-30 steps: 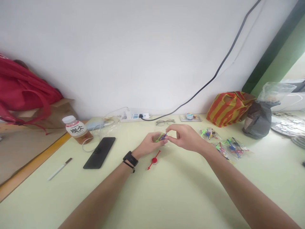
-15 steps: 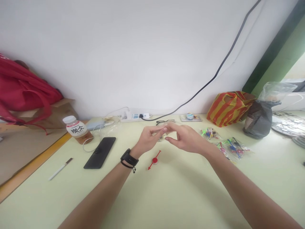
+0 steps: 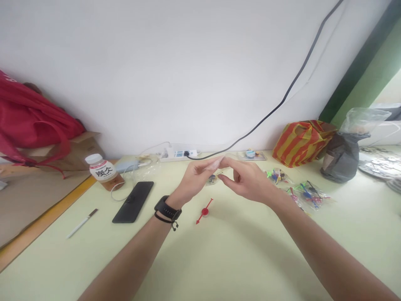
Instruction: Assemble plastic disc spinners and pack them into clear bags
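Note:
My left hand [image 3: 196,177], with a black watch [image 3: 166,209] on its wrist, is raised above the table with its thumb pressed against its fingers. A pale, whitish sheen shows at that thumb; what it is, I cannot make out. Touching these fingertips are the curled fingers of my right hand [image 3: 247,177], its thumb a little apart below them. Anything between the hands is too small or hidden. Below them on the table lies a red arrow-shaped spinner [image 3: 204,212] on a small round base. Partly hidden behind the hands is a small packet [image 3: 212,179] with coloured bits.
Clear packets of coloured pieces [image 3: 308,194] lie on the right, before a striped bag [image 3: 302,142] and a dark bag [image 3: 341,156]. A phone [image 3: 133,202], a bottle [image 3: 105,171] and a pen [image 3: 82,223] are on the left. A power strip [image 3: 178,154] sits by the wall.
The hands stay together, with the left hand shifted slightly left. A whitish sheen now shows at the left thumb, and more of the packet behind is visible. The view has moved slightly.

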Demonstrator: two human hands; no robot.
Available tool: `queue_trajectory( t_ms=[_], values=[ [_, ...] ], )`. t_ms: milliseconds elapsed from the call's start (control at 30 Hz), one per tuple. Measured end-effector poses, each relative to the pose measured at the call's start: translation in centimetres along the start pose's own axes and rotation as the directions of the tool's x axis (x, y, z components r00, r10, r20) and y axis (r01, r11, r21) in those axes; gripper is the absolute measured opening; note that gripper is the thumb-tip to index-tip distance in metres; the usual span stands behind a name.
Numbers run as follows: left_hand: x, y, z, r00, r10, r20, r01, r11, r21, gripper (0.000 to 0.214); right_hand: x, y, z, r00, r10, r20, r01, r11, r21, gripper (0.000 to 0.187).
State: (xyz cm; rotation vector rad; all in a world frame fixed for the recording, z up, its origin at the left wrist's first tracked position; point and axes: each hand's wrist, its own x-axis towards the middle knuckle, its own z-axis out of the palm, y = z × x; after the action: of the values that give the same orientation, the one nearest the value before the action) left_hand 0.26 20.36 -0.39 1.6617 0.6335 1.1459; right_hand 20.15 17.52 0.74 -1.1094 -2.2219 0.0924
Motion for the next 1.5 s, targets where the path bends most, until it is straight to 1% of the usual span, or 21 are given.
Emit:
queue_trajectory(
  t_ms=[100,167,300,433,500,567,633,700,767,900,1067,1200,1233,1267,1300,1333,1367,1400,1433,1467,1500],
  values=[
    [0.1,0.1,0.0,0.999,-0.041,0.029,0.043,0.996,-0.072,0.036,0.1,0.1,-0.2,0.999,0.038,-0.002,-0.038,0.999,0.024,0.019],
    [0.1,0.0,0.0,0.998,-0.051,0.041,0.055,0.994,-0.097,0.038,0.1,0.1,-0.5,0.999,0.038,0.008,-0.038,0.999,0.031,0.02],
    [0.0,0.1,0.1,0.999,-0.036,0.032,0.038,0.999,-0.037,0.037,0.0,-0.3,-1.0,0.999,0.009,0.036,-0.007,0.999,-0.052,0.016],
    [-0.2,0.1,0.3,0.999,-0.028,0.031,0.027,0.999,0.03,0.037,-0.2,-0.9,-1.1,0.996,0.027,0.09,-0.013,0.988,-0.151,0.014],
    [-0.1,0.0,0.4,1.0,-0.014,0.02,0.014,1.0,0.024,0.038,-0.2,-1.0,-1.2,0.998,0.003,0.069,0.006,0.992,-0.128,0.015],
    [-0.1,-0.1,0.4,1.0,0.004,-0.011,-0.004,1.0,0.005,0.038,-0.1,-1.0,-1.4,1.0,-0.022,0.02,0.023,0.998,-0.053,0.015],
    [0.0,0.0,0.3,0.999,0.017,-0.036,-0.017,1.0,0.0,0.037,-0.1,-1.0,-1.7,1.0,-0.009,0.005,0.009,1.0,0.016,0.017],
    [0.0,0.3,0.3,0.999,0.034,-0.029,-0.034,0.999,0.02,0.037,-0.2,-1.0,-1.8,1.0,0.011,0.027,-0.012,1.0,0.028,0.022],
    [-0.1,0.7,0.2,0.999,0.047,0.005,-0.047,0.998,0.046,0.038,-0.2,-1.1,-1.9,0.998,0.006,0.063,-0.006,1.0,-0.01,0.026],
    [-0.2,1.4,0.4,0.998,0.043,0.049,-0.046,0.997,0.061,0.04,-0.4,-1.2,-1.7,0.994,-0.005,0.106,0.015,0.996,-0.088,0.023],
    [-0.3,1.5,0.8,0.998,-0.001,0.065,0.002,1.0,-0.013,0.045,-0.3,-1.5,-2.2,0.991,0.001,0.137,-0.001,1.0,-0.002,0.019],
    [-0.4,1.5,1.1,0.999,-0.007,0.035,0.007,1.0,0.006,0.045,-0.4,-1.7,-2.4,0.98,-0.025,0.196,0.011,0.997,0.077,0.022],
    [-0.3,1.5,1.1,1.0,-0.012,0.021,0.012,1.0,-0.001,0.045,-0.4,-1.6,-2.3,0.986,-0.034,0.162,0.02,0.996,0.091,0.024],
    [-0.3,1.6,1.0,1.0,-0.027,0.004,0.027,0.999,-0.023,0.046,-0.5,-1.5,-1.9,0.997,-0.029,0.076,0.021,0.994,0.105,0.026],
    [-0.2,1.5,0.8,0.999,-0.048,-0.021,0.047,0.997,-0.059,0.048,-0.4,-1.3,-1.5,0.998,-0.006,-0.065,0.014,0.993,0.12,0.029],
    [-0.1,1.5,0.6,0.996,-0.07,-0.054,0.064,0.993,-0.101,0.049,-0.4,-0.9,-0.9,0.971,0.036,-0.234,-0.003,0.99,0.14,0.03],
    [0.0,1.3,0.3,0.992,-0.09,-0.093,0.076,0.987,-0.144,0.05,-0.4,-0.5,-0.2,0.911,0.091,-0.401,-0.025,0.985,0.168,0.03],
    [0.2,1.2,-0.1,0.985,-0.103,-0.139,0.077,0.98,-0.181,0.05,-0.3,-0.1,0.7,0.842,0.141,-0.52,-0.044,0.98,0.195,0.028],
    [0.4,0.9,-0.5,0.977,-0.112,-0.184,0.072,0.975,-0.212,0.05,-0.2,0.5,1.6,0.812,0.184,-0.553,-0.067,0.972,0.225,0.025],
    [0.5,0.7,-0.8,0.967,-0.12,-0.227,0.064,0.968,-0.241,0.05,-0.2,1.0,2.5,0.845,0.211,-0.492,-0.093,0.963,0.253,0.024],
    [0.7,0.4,-1.2,0.956,-0.129,-0.263,0.057,0.962,-0.266,0.049,-0.1,1.6,3.5,0.897,0.229,-0.379,-0.125,0.952,0.279,0.028]
  ],
)
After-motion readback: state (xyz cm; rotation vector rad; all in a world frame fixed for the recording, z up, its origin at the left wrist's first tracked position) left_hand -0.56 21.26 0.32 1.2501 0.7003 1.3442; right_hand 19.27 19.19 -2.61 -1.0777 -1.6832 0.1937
